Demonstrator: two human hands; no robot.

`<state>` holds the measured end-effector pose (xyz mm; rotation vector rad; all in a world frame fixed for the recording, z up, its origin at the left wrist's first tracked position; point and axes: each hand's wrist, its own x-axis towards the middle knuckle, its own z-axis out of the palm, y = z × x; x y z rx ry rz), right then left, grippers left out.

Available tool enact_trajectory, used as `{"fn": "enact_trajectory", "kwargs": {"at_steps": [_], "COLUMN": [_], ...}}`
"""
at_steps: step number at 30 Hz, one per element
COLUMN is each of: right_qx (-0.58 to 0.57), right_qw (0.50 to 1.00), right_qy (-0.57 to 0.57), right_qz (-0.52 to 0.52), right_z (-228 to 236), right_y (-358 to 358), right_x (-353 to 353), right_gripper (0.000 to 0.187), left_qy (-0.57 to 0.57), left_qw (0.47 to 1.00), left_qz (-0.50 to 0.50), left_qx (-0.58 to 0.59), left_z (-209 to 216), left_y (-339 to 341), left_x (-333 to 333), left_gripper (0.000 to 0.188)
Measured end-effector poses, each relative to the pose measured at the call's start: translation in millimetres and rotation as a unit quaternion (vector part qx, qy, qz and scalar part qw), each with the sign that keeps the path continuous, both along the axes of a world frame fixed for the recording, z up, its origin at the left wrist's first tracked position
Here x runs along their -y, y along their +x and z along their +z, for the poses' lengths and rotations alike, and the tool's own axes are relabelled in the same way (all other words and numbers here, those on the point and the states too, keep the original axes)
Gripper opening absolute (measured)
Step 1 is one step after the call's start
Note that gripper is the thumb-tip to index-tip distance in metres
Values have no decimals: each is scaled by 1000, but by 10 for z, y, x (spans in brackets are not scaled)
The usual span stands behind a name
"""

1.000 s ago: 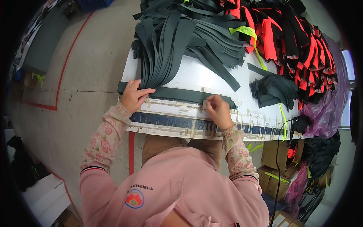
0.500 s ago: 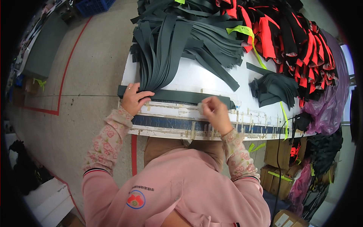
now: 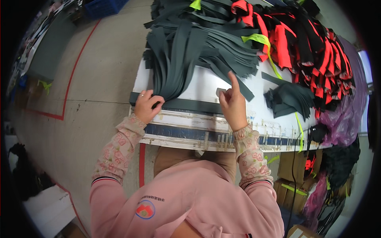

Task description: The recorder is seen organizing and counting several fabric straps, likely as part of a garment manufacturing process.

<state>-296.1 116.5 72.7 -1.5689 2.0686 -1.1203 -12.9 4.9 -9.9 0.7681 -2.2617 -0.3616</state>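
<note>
We take the long dark grey fabric strip (image 3: 190, 105) lying flat along the near edge of the white worktable (image 3: 206, 82) as our landmark; our left hand (image 3: 147, 105) rests on its left end, fingers curled down over the cloth and pinning it to the table rather than gripping round it; our right hand (image 3: 233, 104) sits just past the strip's right end, on the far side of it, index finger stretched out and pointing away from us, the other fingers bent; a small pale grey tag-like piece (image 3: 220, 92) lies at the thumb and bent fingers of that hand, and we cannot tell whether it is pinched or only touched. Beyond the strip, a fanned heap of dark grey fabric strips (image 3: 190, 43) spills toward it, its lowest ends touching the strip near our left hand; to the right of that heap, well beyond the strip, lies a pile of red and black fabric pieces (image 3: 305, 43) with a lime green band (image 3: 258, 39) across it; a smaller bundle of dark grey pieces (image 3: 287, 97) lies to the right of the strip's end. Nearer than the strip runs the table's taped, blue-striped front edge (image 3: 186, 133).
</note>
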Motion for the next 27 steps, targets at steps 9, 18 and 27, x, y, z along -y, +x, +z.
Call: {"fn": "enact_trajectory", "kwargs": {"at_steps": [9,18,27], "right_qx": [161,139,248], "right_qw": [978,984,960], "right_qy": [41,18,60], "right_qz": [129,107,117], "right_z": [-668,-728,-756], "right_y": [1069,1271,1012], "right_x": [250,365,303], "right_gripper": [13,12,13], "left_qy": [46,52,43], "left_qw": [999,999,999], "left_qz": [3,10,2], "left_qx": [-5,-4,-29], "left_z": [12,-35,2], "left_y": [-21,3,-30], "left_x": [8,26,5], "left_gripper": [18,18,18]}}
